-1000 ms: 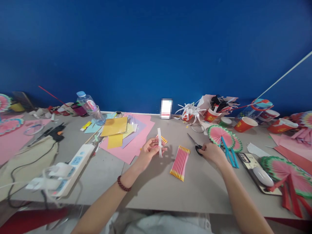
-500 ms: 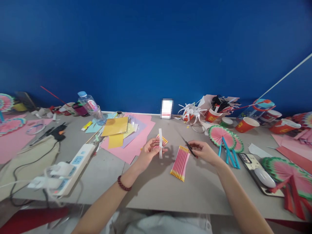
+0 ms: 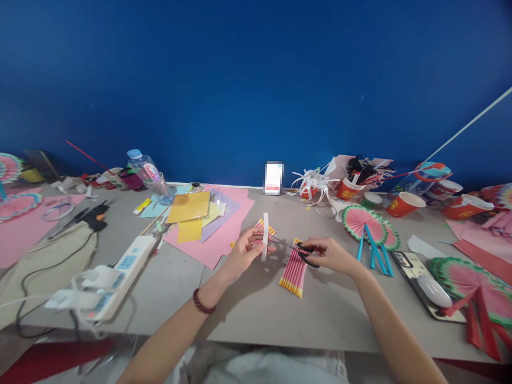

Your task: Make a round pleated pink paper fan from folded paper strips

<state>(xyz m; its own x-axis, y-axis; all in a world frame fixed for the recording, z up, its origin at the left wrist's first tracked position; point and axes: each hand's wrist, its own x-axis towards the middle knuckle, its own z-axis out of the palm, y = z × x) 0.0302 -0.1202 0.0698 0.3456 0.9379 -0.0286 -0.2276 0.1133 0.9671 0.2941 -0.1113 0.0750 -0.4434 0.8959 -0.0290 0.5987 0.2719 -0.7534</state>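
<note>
Between the fingers of my left hand [image 3: 248, 248] a narrow white strip [image 3: 265, 229] stands nearly upright. A pleated pink paper piece with yellow edges [image 3: 269, 226] shows behind those fingers; I cannot tell how firmly it is held. My right hand [image 3: 327, 254] grips black-handled scissors [image 3: 307, 254]. Their blades point left toward the strip, close to my left fingertips; whether they touch it I cannot tell. Beneath the scissors lies a second pleated pink paper [image 3: 293, 274] with yellow ends, flat on the grey table [image 3: 248, 314] and partly covered by the scissors.
Left of my hands are coloured paper sheets [image 3: 228, 234], a power strip [image 3: 128, 266] and a water bottle [image 3: 148, 173]. To the right lie pleated watermelon-coloured fans [image 3: 362, 224] and a phone [image 3: 416, 277] with a white mouse [image 3: 434, 291] on it. Red paper cups [image 3: 405, 205] stand behind.
My right hand has turned the scissors, so the blades now point left at the strip instead of up and left. The strip in my left hand has shifted slightly right.
</note>
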